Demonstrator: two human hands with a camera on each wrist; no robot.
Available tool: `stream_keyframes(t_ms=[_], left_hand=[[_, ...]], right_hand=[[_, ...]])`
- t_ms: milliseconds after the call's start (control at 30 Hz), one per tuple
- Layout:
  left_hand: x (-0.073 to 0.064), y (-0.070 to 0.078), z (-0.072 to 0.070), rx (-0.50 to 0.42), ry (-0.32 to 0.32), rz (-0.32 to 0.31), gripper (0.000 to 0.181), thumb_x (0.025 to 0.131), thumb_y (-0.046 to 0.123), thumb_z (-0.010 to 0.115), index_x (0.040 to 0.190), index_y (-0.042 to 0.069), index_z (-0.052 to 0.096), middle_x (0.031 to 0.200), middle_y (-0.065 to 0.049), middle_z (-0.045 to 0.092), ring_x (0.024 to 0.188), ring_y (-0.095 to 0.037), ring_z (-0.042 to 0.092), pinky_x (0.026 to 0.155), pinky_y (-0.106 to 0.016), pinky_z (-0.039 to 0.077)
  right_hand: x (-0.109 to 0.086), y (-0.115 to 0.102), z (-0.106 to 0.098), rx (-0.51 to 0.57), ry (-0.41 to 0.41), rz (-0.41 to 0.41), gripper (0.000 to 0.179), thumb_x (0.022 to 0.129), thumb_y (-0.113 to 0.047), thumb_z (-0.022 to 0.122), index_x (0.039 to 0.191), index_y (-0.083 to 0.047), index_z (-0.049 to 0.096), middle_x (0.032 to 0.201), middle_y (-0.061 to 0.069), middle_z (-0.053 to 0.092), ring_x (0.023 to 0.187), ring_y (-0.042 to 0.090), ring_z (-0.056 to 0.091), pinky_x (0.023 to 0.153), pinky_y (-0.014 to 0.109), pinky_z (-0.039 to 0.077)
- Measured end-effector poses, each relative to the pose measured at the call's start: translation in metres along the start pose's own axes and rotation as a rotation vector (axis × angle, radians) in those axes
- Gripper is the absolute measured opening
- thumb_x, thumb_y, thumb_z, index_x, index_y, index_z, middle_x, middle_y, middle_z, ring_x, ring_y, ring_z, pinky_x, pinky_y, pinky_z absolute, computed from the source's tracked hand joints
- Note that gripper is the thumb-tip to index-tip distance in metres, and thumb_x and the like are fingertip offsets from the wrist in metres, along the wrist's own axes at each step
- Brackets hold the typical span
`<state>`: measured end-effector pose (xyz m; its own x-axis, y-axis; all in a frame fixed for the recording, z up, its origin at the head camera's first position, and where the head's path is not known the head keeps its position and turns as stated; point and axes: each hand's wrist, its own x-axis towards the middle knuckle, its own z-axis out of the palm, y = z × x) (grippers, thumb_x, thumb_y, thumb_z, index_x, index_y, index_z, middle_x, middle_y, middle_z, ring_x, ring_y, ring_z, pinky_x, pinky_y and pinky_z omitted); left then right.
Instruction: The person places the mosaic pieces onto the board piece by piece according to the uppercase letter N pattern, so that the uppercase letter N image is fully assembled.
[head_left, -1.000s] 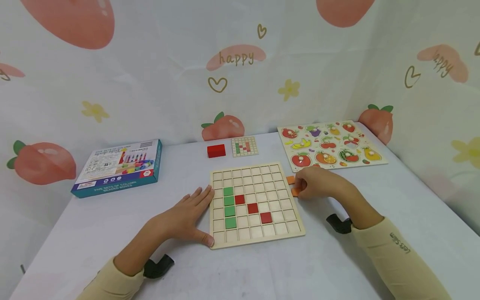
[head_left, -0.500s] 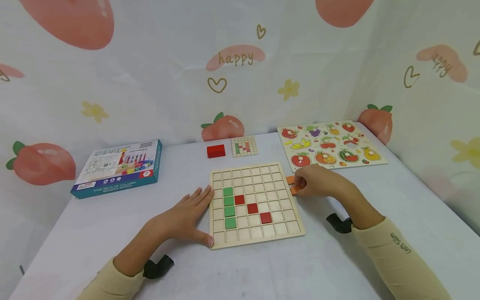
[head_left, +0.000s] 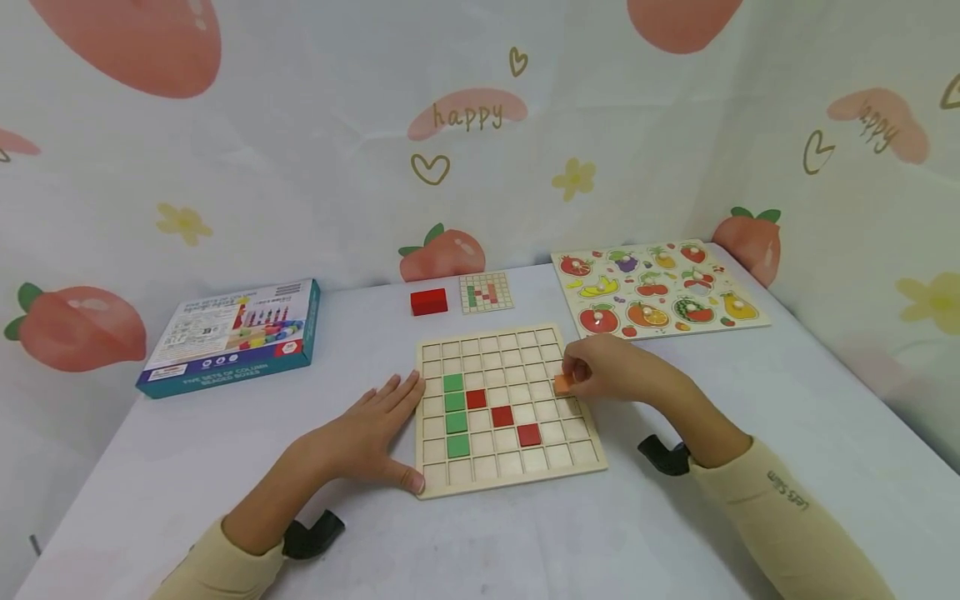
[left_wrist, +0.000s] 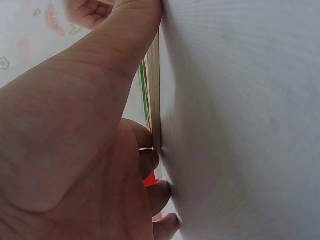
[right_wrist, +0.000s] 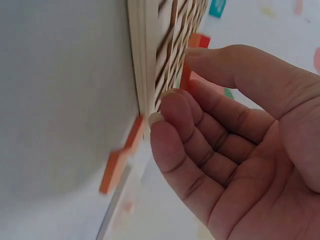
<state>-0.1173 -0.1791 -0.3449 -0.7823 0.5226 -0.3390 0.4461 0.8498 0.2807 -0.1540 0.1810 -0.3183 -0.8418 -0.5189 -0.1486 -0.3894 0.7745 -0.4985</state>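
A wooden grid board (head_left: 517, 478) lies on the table with a column of several green square tiles (head_left: 457, 422) and a diagonal of 3 red tiles (head_left: 502, 416) in its cells. Along its left edge my left hand (head_left: 367, 442) lies spread, fingertips and thumb touching the rim. My right hand (head_left: 622, 371) pinches an orange tile (head_left: 562, 384) between thumb and forefinger over the right-hand column. In the right wrist view that tile (right_wrist: 185, 72) stands just above the cells. More orange tiles (right_wrist: 114, 167) lie on the table beside the board; in the head view the hand hides them.
Behind the board are a red block (head_left: 428, 302) and a small pattern card (head_left: 487, 304). A fruit knob puzzle (head_left: 753, 323) lies at the back right, close to my right hand. At the back left sits a flat teal box (head_left: 232, 333). A patterned cloth hangs behind.
My right hand has picked up an orange tile from beside the board and moved left with it over the board's right edge. The left hand stays in place.
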Motion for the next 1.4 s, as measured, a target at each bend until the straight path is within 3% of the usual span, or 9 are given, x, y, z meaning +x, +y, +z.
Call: stream_keyframes(t_ms=[300,700,933,1200,1400], left_hand=[[0.0,0.0,0.001,-0.004,0.004,-0.001,0.135,0.062,0.08,0.073,0.162,0.013,0.011,0.168,-0.004,0.005,0.152,-0.034,-0.001,0.119,-0.056,0.009],[0.0,-0.001,0.001,-0.005,0.008,-0.002,0.135,0.062,0.08,0.073,0.162,0.012,0.012,0.168,-0.006,0.006,0.152,-0.034,-0.001,0.119,-0.057,0.009],[0.001,-0.001,0.001,0.005,0.002,-0.003,0.136,0.062,0.081,0.072,0.162,0.013,0.011,0.168,-0.004,0.005,0.152,-0.033,-0.002,0.119,-0.056,0.008],[0.001,-0.002,0.0,-0.004,0.005,0.0,0.135,0.063,0.08,0.072,0.162,0.013,0.011,0.168,-0.006,0.005,0.152,-0.034,-0.001,0.119,-0.058,0.008],[0.0,-0.002,0.001,-0.004,0.006,0.013,0.134,0.064,0.079,0.072,0.162,0.011,0.011,0.168,-0.006,0.005,0.152,-0.035,-0.001,0.119,-0.058,0.009]], right_hand=[[0.004,-0.018,0.021,0.008,-0.016,-0.088,0.013,0.086,-0.012,0.079,0.085,-0.012,0.066,0.073,-0.006,0.057,0.071,0.011,0.053,0.064,0.026,0.049],[0.007,-0.032,0.035,0.015,-0.019,-0.121,0.008,0.089,-0.008,0.076,0.088,-0.011,0.068,0.075,-0.007,0.056,0.073,0.011,0.052,0.065,0.026,0.048],[0.006,-0.035,0.036,0.059,0.011,-0.132,0.01,0.088,-0.007,0.077,0.095,-0.011,0.071,0.08,-0.009,0.059,0.077,0.011,0.055,0.069,0.026,0.051],[0.007,-0.038,0.038,0.092,-0.026,-0.118,0.011,0.087,-0.01,0.079,0.092,-0.015,0.07,0.078,-0.01,0.059,0.076,0.011,0.056,0.069,0.026,0.052],[0.004,-0.028,0.024,0.078,-0.013,-0.094,0.011,0.088,-0.006,0.075,0.097,-0.011,0.071,0.079,-0.006,0.059,0.077,0.013,0.055,0.068,0.029,0.05]])
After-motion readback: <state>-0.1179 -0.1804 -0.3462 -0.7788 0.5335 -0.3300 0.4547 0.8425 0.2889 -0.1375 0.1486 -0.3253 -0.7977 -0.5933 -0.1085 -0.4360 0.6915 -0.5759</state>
